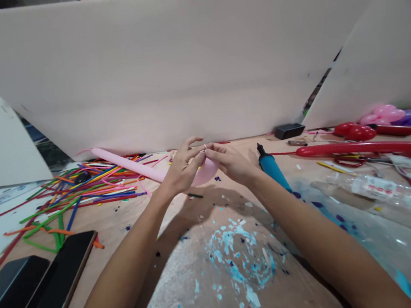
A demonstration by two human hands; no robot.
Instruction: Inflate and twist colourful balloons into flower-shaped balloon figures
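A long pink balloon (128, 164), inflated except for a thin tail at its far left end, stretches from the back left to my hands. My left hand (185, 165) pinches it near its end with thumb and forefinger, the other fingers raised. Close against it, my right hand (229, 160) is closed at the same spot, fingertips touching those of the left. The balloon's rounded end bulges below the fingers. What the fingertips hold, likely its nozzle, is mostly covered. Just right of my right hand lies a blue balloon pump (272, 168) with a black tip.
Uninflated balloons (97, 187) in many colours are heaped at left. A phone (53, 287) lies front left. A long red balloon (369, 148), a plastic bottle (390, 191) and a black box (288, 131) are at right. White boards (187, 66) wall off the back. Blue flakes (236, 250) speckle the front.
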